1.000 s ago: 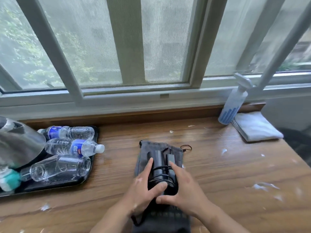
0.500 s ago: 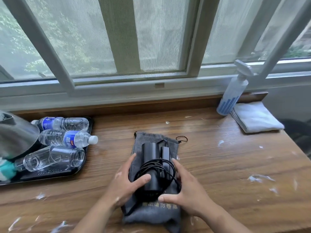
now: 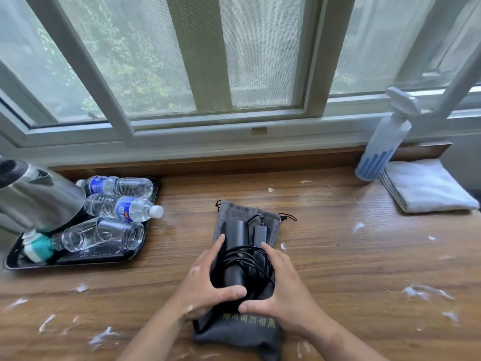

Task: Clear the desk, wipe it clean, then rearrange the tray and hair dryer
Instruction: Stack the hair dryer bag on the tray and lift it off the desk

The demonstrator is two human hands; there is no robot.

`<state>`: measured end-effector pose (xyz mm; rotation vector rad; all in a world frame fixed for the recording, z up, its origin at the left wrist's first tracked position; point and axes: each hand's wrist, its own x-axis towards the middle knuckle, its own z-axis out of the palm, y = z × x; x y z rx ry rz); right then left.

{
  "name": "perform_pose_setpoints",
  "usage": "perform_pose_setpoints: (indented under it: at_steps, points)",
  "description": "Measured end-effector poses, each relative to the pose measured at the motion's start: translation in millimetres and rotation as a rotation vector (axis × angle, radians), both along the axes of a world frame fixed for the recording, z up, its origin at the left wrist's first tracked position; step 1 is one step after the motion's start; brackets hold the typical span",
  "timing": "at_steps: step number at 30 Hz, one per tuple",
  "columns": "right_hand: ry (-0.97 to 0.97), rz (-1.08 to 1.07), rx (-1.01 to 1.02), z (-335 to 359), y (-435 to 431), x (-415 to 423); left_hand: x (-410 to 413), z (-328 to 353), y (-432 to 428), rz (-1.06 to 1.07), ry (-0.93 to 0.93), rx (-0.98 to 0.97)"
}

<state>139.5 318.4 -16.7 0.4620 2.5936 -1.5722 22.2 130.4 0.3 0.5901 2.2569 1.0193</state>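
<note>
A black hair dryer (image 3: 235,239) with its cord coiled around it lies on a grey drawstring pouch (image 3: 242,332) in the middle of the wooden desk (image 3: 338,256). My left hand (image 3: 205,285) cups its left side, thumb across the near end. My right hand (image 3: 283,290) holds its right side. A black tray (image 3: 78,260) at the left carries two water bottles (image 3: 125,207), a lying glass (image 3: 104,234) and a steel kettle (image 3: 39,194).
A spray bottle (image 3: 382,147) and a folded white cloth (image 3: 424,186) sit at the back right corner. White scraps (image 3: 416,291) are scattered over the desk. The window sill runs along the far edge.
Both hands stay on the hair dryer. The dryer and pouch now sit a little farther from me, with more of the pouch's printed end showing; the view has tilted.
</note>
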Motion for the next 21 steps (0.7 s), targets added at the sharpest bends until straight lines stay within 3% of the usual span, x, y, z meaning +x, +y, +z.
perform_pose_setpoints:
  at_steps: [11,21]
  points:
    - [0.078,0.021,-0.018,8.3,-17.4,-14.3,-0.5,-1.6,-32.4,0.068,0.012,0.149]
    - [0.208,0.0,0.103,96.9,-94.8,-110.3,-76.8,85.0,-111.8,0.148,0.085,0.258]
